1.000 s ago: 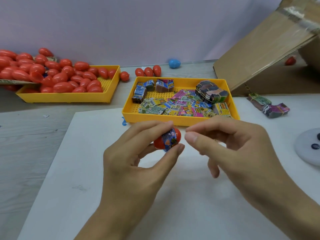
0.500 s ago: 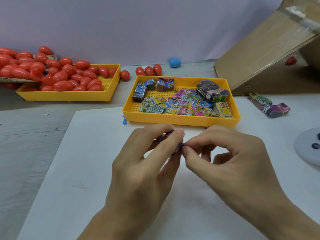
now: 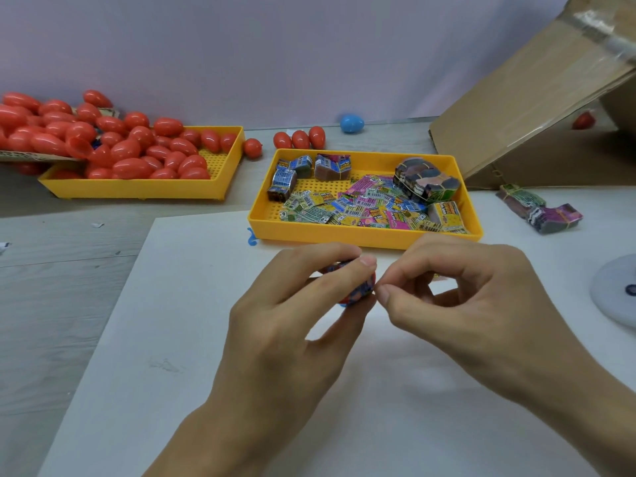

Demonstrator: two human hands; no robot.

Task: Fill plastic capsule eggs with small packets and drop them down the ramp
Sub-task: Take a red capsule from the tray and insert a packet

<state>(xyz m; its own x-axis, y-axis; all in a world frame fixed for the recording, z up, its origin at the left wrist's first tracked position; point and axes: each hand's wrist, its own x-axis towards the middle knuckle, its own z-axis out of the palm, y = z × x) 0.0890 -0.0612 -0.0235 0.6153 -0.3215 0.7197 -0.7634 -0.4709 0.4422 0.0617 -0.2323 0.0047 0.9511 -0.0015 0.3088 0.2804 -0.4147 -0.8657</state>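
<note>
My left hand (image 3: 289, 325) grips a red capsule egg half with a blue printed packet (image 3: 358, 294) stuffed in its mouth; fingers cover most of it. My right hand (image 3: 457, 304) meets it from the right, thumb and forefinger tips pressed against the packet. Both hover over the white sheet (image 3: 172, 339). Just beyond them stands the yellow packet tray (image 3: 361, 237), holding loose and bundled packets. A second yellow tray (image 3: 137, 187) at the far left is heaped with red eggs. The cardboard ramp (image 3: 516, 98) rises at the right.
Three red eggs (image 3: 300, 138) and a blue egg (image 3: 351, 122) lie by the back wall. Two banded packet bundles (image 3: 540, 211) sit right of the packet tray. A grey round disc (image 3: 616, 290) lies at the right edge. One red egg (image 3: 584, 120) shows under the ramp.
My right hand has closed in on the egg half and its fingertips now press the packet. My left fingers have wrapped further round the egg, hiding most of it.
</note>
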